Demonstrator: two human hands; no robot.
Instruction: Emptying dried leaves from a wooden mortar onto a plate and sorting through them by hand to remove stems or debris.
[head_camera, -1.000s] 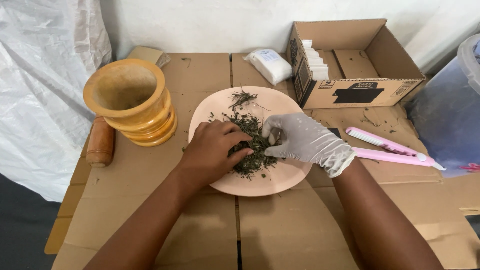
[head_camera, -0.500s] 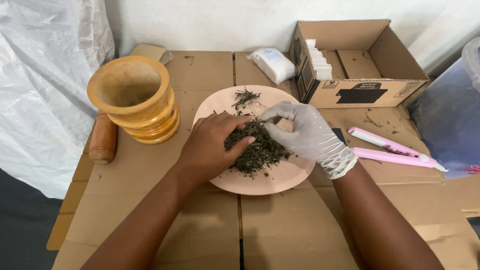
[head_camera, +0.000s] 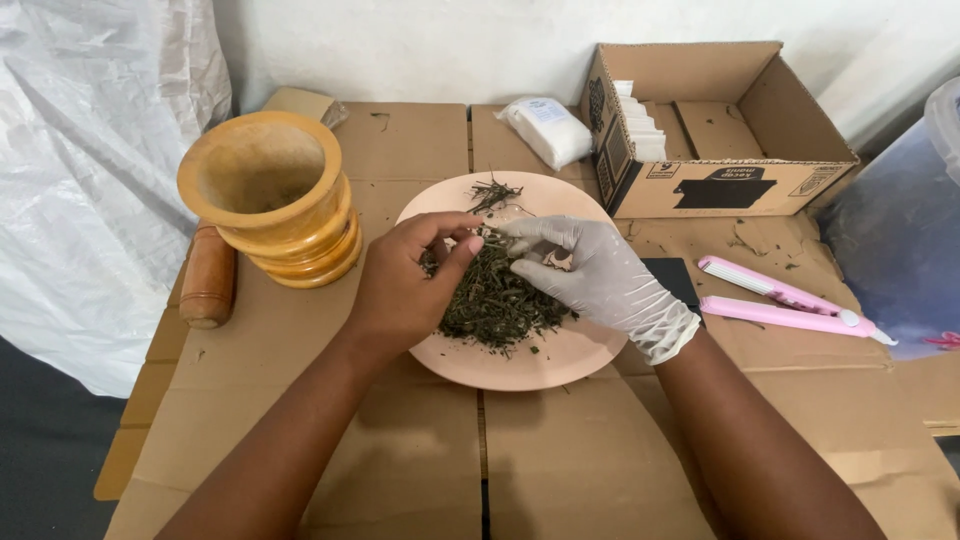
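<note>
A pink plate (head_camera: 560, 360) lies on the cardboard-covered table with a pile of dried green herbs (head_camera: 495, 300) on it. My bare left hand (head_camera: 405, 290) rests over the left side of the pile, thumb and fingers pinched on a few herb stems. My right hand (head_camera: 590, 275), in a white glove, reaches in from the right; its fingertips meet the left hand's above the pile and pinch the same herbs. A small separate tuft of herbs (head_camera: 492, 192) sits at the plate's far edge.
A wooden mortar (head_camera: 268, 195) stands at the left with a wooden pestle (head_camera: 208, 278) lying beside it. An open cardboard box (head_camera: 715, 130) with white packets, a white bag (head_camera: 545, 130), a pink hand sealer (head_camera: 785, 300) and a small black object (head_camera: 672, 280) lie nearby. Plastic sheeting (head_camera: 80, 180) hangs at the left.
Both hands have lifted from pressing on the herb pile and now pinch stems together above it. The pile has been gathered toward the plate's middle.
</note>
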